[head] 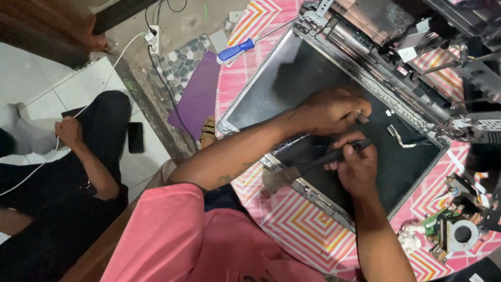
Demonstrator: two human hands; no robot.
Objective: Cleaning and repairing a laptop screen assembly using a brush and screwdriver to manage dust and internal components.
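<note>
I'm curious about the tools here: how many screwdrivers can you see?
2. A blue-handled screwdriver lies on the patterned cloth by the panel's top left corner; a black-handled tool, seemingly a screwdriver, is in the right hand. Others may be hidden among the parts.

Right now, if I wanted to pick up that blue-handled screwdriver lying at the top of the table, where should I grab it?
Take the blue-handled screwdriver by its thick ribbed blue-and-white handle, coming from above, fingers across its width. It lies flat on the pink patterned tablecloth, handle toward the table's edge and clear of other things. The thin metal shaft runs up toward the opened laptop, so that end is more crowded.
</note>
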